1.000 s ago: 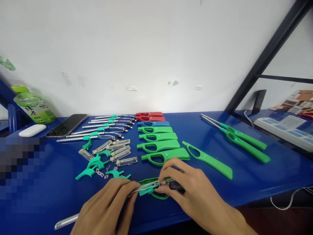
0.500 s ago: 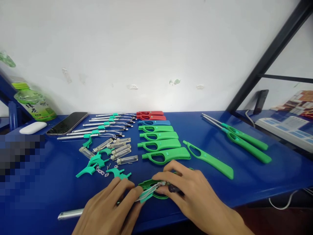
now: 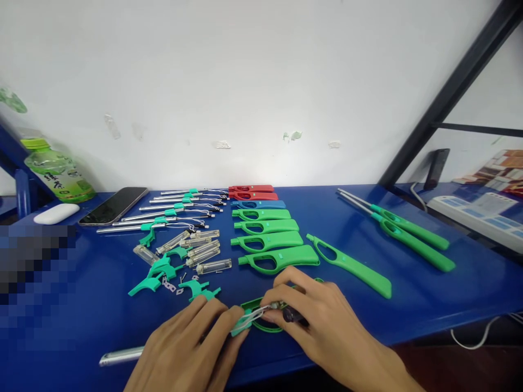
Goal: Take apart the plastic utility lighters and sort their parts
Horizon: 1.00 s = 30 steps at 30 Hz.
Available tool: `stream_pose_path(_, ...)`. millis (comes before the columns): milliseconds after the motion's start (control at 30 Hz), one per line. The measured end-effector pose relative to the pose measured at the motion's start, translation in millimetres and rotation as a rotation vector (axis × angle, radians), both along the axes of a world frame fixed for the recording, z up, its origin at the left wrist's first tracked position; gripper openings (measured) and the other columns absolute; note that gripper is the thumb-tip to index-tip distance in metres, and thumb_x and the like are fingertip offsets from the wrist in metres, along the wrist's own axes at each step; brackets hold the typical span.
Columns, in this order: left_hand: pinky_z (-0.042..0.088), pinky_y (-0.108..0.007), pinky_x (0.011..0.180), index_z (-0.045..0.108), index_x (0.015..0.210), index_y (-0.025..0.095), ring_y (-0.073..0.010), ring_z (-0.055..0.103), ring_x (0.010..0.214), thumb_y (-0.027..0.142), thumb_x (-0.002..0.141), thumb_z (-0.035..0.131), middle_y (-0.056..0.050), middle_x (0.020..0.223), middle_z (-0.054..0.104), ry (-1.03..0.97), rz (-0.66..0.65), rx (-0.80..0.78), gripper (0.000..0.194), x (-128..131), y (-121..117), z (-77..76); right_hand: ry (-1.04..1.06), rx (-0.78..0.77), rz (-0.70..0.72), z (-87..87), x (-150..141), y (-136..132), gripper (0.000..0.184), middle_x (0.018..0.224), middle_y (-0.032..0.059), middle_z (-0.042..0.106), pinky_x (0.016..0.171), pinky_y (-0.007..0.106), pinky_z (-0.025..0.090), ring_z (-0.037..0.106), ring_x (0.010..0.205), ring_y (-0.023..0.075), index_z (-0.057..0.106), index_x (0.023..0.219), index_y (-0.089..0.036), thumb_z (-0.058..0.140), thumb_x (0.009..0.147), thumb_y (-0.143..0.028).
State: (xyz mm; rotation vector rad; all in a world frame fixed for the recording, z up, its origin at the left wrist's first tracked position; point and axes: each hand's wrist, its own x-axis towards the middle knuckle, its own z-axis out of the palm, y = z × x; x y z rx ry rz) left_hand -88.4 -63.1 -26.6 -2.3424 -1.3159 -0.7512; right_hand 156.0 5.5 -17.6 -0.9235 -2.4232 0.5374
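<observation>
Both my hands work on one half-open green lighter shell (image 3: 261, 318) lying at the near edge of the blue table (image 3: 429, 294). My left hand (image 3: 192, 348) pinches the teal trigger and thin metal nozzle tube (image 3: 118, 356) at the shell's left end. My right hand (image 3: 322, 326) presses its fingertips on the shell's middle, over a small black part (image 3: 292, 314). Just beyond lie loose teal triggers (image 3: 157, 275) and clear fuel tanks (image 3: 202, 256).
A column of red, blue and green handle shells (image 3: 265, 234) lies mid-table, with nozzle assemblies (image 3: 163, 215) to the left. One green shell (image 3: 351, 267) and two finished lighters (image 3: 404, 234) lie right. Phone (image 3: 112, 207), white case (image 3: 55, 213) and bottle (image 3: 57, 171) stand far left.
My left hand has slid a little to the right along the nozzle toward the shell. My right fingers have shifted slightly on the shell. The other parts have not moved.
</observation>
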Motion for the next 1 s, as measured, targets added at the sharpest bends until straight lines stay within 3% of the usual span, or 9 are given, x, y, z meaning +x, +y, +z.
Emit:
stream_pose_path(267,0.061,-0.034,0.066,0.065,0.116,0.022,-0.0195,0.075,0.076,0.021,0.106,0.047,0.0,0.089,0.076,-0.049,0.088,0.062,0.02,3.6,0.2,4.7,0.023,0.093,-0.002,-1.7,-0.9,1.4,0.013,0.107,-0.0035,0.067,0.063,0.03,0.04,0.066,0.076,0.0137,0.066,0.112,-0.032,0.061,0.107,-0.022)
stream_pose_path(500,0.064,-0.04,0.079,0.064,0.126,0.024,-0.0246,0.079,0.093,0.035,0.109,0.046,-0.001,0.103,0.08,-0.006,0.17,0.098,0.027,2.5,-3.0,-4.0,0.056,0.138,-0.024,-2.2,-1.6,1.9,0.01,0.107,-0.0024,0.069,0.062,0.028,0.043,0.069,0.075,0.0129,0.067,0.113,-0.031,0.06,0.109,-0.027)
stream_pose_path(667,0.061,-0.036,0.082,0.066,0.121,0.026,-0.0216,0.078,0.09,0.033,0.111,0.048,0.002,0.1,0.08,0.008,0.113,0.105,0.022,-2.1,-3.7,-5.6,0.098,0.163,-0.022,0.0,-2.5,1.9,0.011,0.105,-0.0019,0.07,0.063,0.026,0.047,0.071,0.076,0.0118,0.069,0.113,-0.03,0.059,0.109,-0.026)
stream_pose_path(833,0.057,-0.032,0.079,0.067,0.11,0.025,-0.0177,0.075,0.083,0.028,0.113,0.044,0.004,0.089,0.078,-0.04,0.05,0.16,0.023,1.5,-1.4,4.1,0.121,0.227,-0.019,1.5,-2.4,0.5,0.012,0.104,-0.0002,0.072,0.058,0.026,0.046,0.072,0.075,0.012,0.071,0.113,-0.027,0.059,0.11,-0.026)
stream_pose_path(1000,0.054,-0.029,0.079,0.07,0.11,0.023,-0.0141,0.07,0.078,0.023,0.112,0.046,0.003,0.086,0.074,-0.058,0.017,0.15,0.024,-1.7,1.1,6.0,0.129,0.172,-0.032,0.9,-0.1,-0.3,0.011,0.108,-0.0002,0.073,0.064,0.025,0.051,0.073,0.076,0.0121,0.072,0.115,-0.029,0.065,0.106,-0.027)
